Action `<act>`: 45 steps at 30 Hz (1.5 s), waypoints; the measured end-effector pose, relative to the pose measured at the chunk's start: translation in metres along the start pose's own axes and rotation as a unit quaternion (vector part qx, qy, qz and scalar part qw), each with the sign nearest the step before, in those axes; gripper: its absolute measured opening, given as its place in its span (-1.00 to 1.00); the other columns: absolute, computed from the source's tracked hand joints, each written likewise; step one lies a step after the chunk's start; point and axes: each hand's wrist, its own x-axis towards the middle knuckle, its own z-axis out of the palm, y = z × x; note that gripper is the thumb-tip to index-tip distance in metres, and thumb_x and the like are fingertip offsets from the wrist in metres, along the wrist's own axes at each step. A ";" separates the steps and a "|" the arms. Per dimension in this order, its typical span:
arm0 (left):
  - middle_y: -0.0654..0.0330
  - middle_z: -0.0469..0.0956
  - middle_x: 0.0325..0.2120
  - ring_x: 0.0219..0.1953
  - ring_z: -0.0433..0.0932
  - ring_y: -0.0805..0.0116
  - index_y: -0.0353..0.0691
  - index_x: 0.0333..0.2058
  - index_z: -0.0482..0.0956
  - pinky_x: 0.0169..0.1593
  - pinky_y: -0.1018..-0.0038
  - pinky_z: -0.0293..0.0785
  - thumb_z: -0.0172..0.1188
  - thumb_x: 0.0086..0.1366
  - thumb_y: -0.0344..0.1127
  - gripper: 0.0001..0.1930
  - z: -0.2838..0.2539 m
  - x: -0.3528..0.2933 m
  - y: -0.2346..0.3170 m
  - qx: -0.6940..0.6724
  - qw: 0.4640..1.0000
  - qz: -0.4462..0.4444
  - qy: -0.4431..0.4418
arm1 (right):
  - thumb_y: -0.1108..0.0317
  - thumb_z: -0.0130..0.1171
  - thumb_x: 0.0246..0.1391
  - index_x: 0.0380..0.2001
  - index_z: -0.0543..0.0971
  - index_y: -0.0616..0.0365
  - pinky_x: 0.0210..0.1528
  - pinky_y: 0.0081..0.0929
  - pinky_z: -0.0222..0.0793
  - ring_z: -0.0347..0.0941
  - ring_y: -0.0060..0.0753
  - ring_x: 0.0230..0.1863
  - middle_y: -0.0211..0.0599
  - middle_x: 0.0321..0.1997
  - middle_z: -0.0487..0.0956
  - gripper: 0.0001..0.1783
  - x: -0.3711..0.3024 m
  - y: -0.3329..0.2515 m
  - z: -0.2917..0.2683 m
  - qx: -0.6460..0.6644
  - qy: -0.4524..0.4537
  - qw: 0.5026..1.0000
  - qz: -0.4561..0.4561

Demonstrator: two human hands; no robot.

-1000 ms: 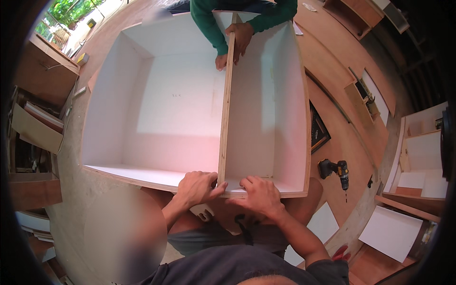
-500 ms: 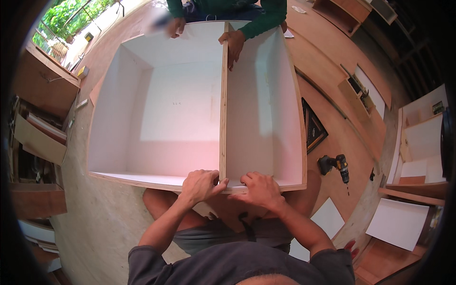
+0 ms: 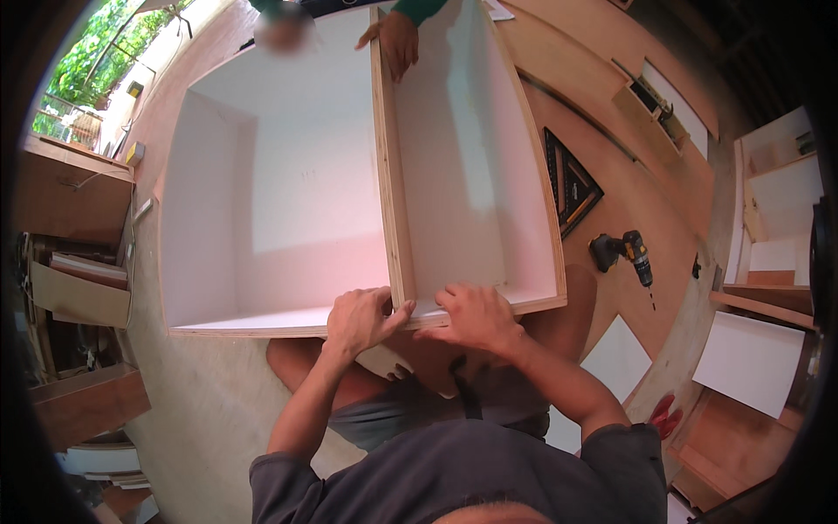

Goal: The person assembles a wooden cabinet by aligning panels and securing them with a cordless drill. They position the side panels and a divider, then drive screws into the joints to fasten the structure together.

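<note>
A large open cabinet box [image 3: 279, 330], white inside with bare plywood edges, lies in front of me. A plywood-edged divider [image 3: 390, 175] runs from far to near and splits it into a wide left and a narrower right compartment. My left hand [image 3: 358, 320] is curled over the near panel, its thumb at the divider's near end. Just right of the divider, my right hand [image 3: 476, 319] grips the same panel with fingers over the inside. At the far end a co-worker's hand [image 3: 397, 44] rests over the divider's top.
On the floor to the right lie a cordless drill [image 3: 621, 253] and a black triangular square [image 3: 570, 183]. White panels [image 3: 751, 360] and open cabinets [image 3: 777, 218] line the right side. Wooden drawers and boards [image 3: 83, 293] stand at the left.
The box has shifted up and slightly turned in my view, with the divider's far end now further left. The co-worker leans in closer. My hands keep their hold on the near panel.
</note>
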 end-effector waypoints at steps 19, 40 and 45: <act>0.01 0.60 -0.64 -0.52 0.63 -0.05 -0.24 -0.41 0.67 -0.38 0.14 0.54 0.20 0.32 0.13 -0.53 0.000 0.001 0.001 -0.005 1.000 -0.014 0.012 | -0.41 0.38 -0.14 -0.30 0.66 0.14 -0.26 -0.17 0.54 0.62 -0.08 -0.30 -0.25 -0.36 0.59 -0.25 0.005 -0.001 -0.003 0.010 0.000 1.000 0.000; 0.10 0.53 -0.70 -0.65 0.49 0.12 -0.31 -0.52 0.56 -0.45 0.29 0.44 0.25 0.34 -0.03 -0.57 0.004 0.001 -0.011 -0.107 0.994 -0.026 -0.007 | -0.33 0.46 -0.22 -0.33 0.61 0.12 -0.27 -0.27 0.54 0.62 -0.23 -0.28 -0.33 -0.36 0.56 -0.30 0.007 0.005 0.003 0.050 0.035 0.998 -0.012; 0.02 0.53 -0.62 -0.58 0.47 0.10 -0.38 -0.47 0.53 -0.41 0.27 0.45 0.23 0.40 -0.06 -0.56 -0.007 0.007 -0.020 -0.191 0.980 0.017 -0.057 | -0.34 0.44 -0.19 -0.32 0.61 0.10 -0.27 -0.32 0.54 0.63 -0.27 -0.26 -0.35 -0.35 0.57 -0.31 0.007 0.007 0.004 0.031 0.034 0.999 -0.020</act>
